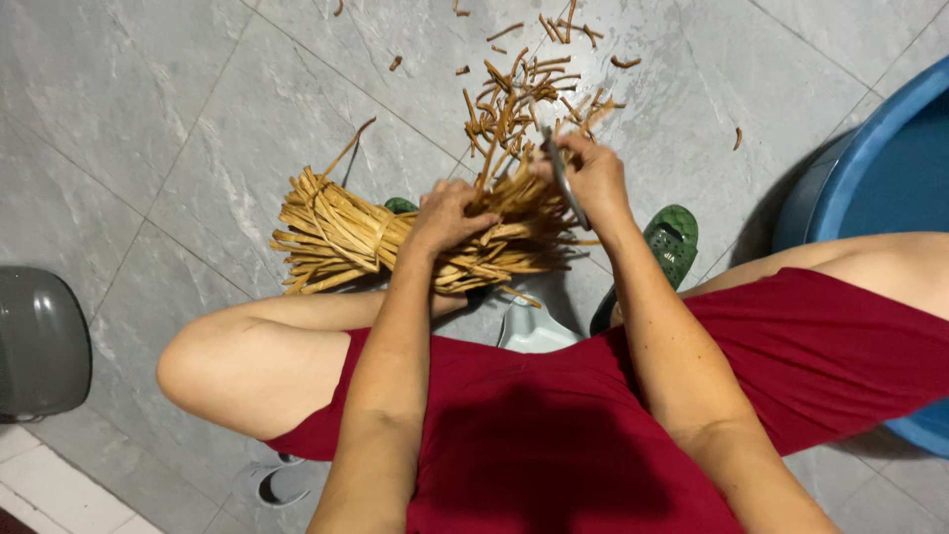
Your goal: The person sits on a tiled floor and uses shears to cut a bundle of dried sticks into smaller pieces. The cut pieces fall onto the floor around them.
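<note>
The left hand (pixel 447 220) grips a bundle of tan strips (pixel 341 237) while the right hand (pixel 591 178) holds a blade (pixel 565 183) at its end.

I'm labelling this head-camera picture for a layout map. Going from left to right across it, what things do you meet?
Grey bin → bundle of tan strips → left hand gripping the bundle → right hand with a blade → green sandal → blue tub.
</note>
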